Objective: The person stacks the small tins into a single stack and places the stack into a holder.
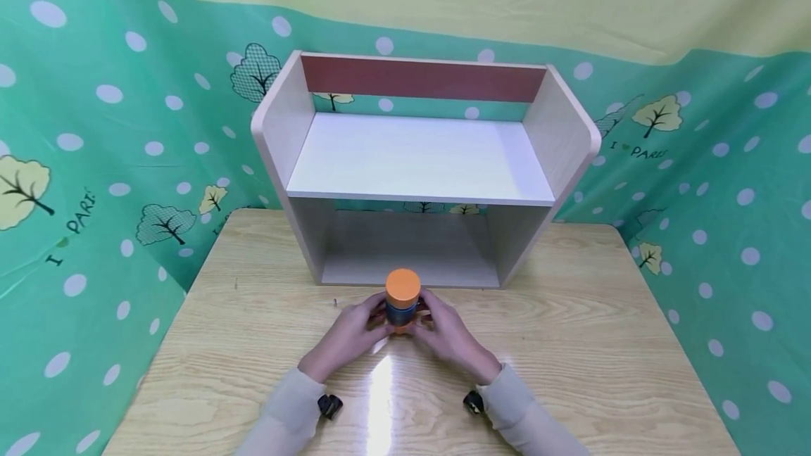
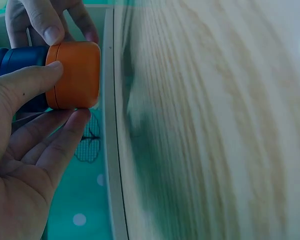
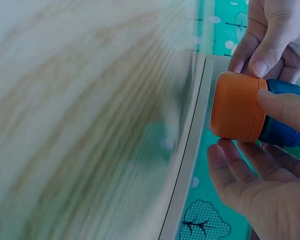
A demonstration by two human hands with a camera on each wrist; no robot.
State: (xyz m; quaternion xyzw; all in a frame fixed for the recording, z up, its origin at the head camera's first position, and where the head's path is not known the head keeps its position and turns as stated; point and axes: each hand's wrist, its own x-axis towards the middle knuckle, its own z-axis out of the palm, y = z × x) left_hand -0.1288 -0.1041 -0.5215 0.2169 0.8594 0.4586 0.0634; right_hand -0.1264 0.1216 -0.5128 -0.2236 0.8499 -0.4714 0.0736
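Observation:
A dark blue bottle with an orange lid stands upright over the table, just in front of the shelf. Its orange base shows large in both wrist views. From the left side, my left hand holds the bottle low down, thumb on the near face of the base and fingertips at its edge. My right hand grips it from the opposite side, its thumb at the seam between the blue body and the base. The far sides of the bottle are hidden by the fingers.
A two-level shelf unit with pale side panels and a reddish back strip stands at the back of the wooden table. A green dotted curtain hangs behind and along both sides. Black straps circle the wrists.

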